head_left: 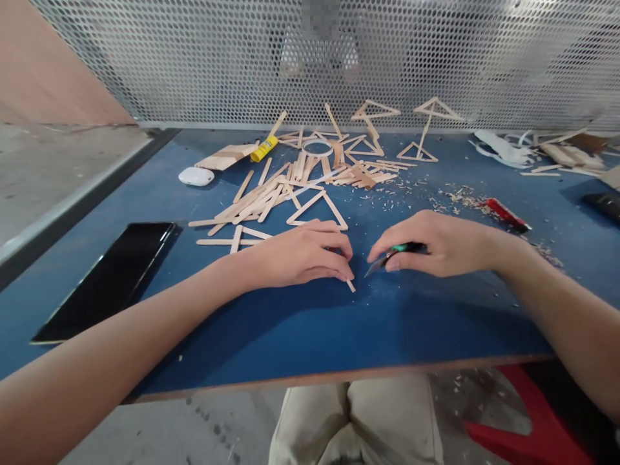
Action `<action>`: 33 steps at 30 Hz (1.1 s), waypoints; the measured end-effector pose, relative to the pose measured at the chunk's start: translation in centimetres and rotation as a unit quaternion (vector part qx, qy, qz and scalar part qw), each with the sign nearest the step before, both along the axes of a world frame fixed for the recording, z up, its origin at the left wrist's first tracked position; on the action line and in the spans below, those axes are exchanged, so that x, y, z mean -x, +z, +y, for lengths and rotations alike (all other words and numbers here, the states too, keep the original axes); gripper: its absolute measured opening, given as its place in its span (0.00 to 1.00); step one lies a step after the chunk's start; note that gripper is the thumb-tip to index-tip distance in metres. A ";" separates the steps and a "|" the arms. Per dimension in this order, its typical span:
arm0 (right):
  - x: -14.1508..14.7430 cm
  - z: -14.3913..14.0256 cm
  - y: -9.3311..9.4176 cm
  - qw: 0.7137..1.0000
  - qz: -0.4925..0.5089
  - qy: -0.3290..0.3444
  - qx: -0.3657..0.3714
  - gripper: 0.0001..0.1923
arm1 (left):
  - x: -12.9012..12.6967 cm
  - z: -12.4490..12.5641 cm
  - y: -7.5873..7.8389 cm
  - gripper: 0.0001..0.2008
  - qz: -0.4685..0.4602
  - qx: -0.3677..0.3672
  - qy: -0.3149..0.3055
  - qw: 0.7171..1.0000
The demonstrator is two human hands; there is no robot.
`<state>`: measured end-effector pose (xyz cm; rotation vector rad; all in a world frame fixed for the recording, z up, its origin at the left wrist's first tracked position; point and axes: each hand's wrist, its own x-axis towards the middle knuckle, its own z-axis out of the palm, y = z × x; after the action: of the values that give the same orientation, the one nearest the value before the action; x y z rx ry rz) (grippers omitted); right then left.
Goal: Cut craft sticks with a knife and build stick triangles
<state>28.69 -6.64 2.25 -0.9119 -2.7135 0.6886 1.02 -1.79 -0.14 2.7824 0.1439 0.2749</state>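
Note:
My left hand (310,255) rests low over the blue table, its fingers closed on a thin wooden craft stick (351,285) whose end pokes out below the fingertips. Most of that stick is hidden under the hand. In my right hand (431,245) is a utility knife (404,248) with a black and green handle, its blade pointing down and left toward the stick's end. A small gap separates blade and stick. Just behind my left hand lies a triangle of craft sticks (317,210). Crossed sticks (237,239) lie beside my left wrist.
A black phone (106,281) lies at left, near a white earbud case (196,176). Behind are a pile of craft sticks (266,197), a yellow glue tube (264,149) and a tape roll (317,148). A red cutter (507,214) lies among shavings. A perforated metal panel (217,64) closes the back.

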 end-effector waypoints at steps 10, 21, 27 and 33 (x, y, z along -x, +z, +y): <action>3.4 -0.2 -2.0 0.966 -0.183 0.055 -0.172 0.15 | 1.1 0.3 1.1 0.09 0.044 0.147 -0.002 0.988; 3.9 -1.6 -3.9 0.955 -0.130 -0.026 -0.266 0.22 | 1.0 0.4 0.5 0.10 0.008 0.167 0.018 0.986; 4.1 -1.7 -4.2 0.951 -0.136 -0.044 -0.274 0.24 | 1.0 0.3 0.4 0.10 0.025 0.146 0.027 0.989; 4.4 -1.9 -4.3 0.944 -0.152 -0.042 -0.290 0.23 | 1.0 0.3 0.4 0.10 0.039 0.151 0.041 0.987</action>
<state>24.31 -8.50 -2.02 -1.0220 -2.8450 -0.2953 0.06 -1.48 0.25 2.4900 0.2954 0.1487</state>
